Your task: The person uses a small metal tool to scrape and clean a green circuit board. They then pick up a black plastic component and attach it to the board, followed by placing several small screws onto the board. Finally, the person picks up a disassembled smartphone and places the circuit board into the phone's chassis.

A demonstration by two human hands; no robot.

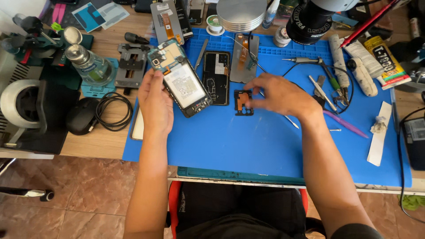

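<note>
Head view: looking down over a blue work mat [265, 146] lying on a wooden counter [102, 141], with both forearms reaching in from the near edge.
Chair: a dark seat with red trim [239, 208] is showing just below the counter edge, between the arms.
Left hand: the left hand [156, 104] is wrapping around the left side of an opened phone [180, 76], holding it tilted above the mat with its insides and battery facing up.
Right hand: the right hand [279, 95] is hovering low over the mat, fingers curled narrow, its fingertips touching the right edge of a small black cover plate [243, 102].
Cover plate: it is lying flat on the mat, just right of a black back cover [216, 77] and near the phone's lower end.
Right side: tweezers and cutters [330, 90] are lying just beyond the right wrist, and a purple pry tool [345, 124] is resting close by.
Left side: a black mouse [82, 116] and a coiled black cable [114, 110] are sitting on the counter off the mat.
Far edge: a stack of round metal discs [241, 15] and a black microscope lens [310, 22] are standing at the back.
</note>
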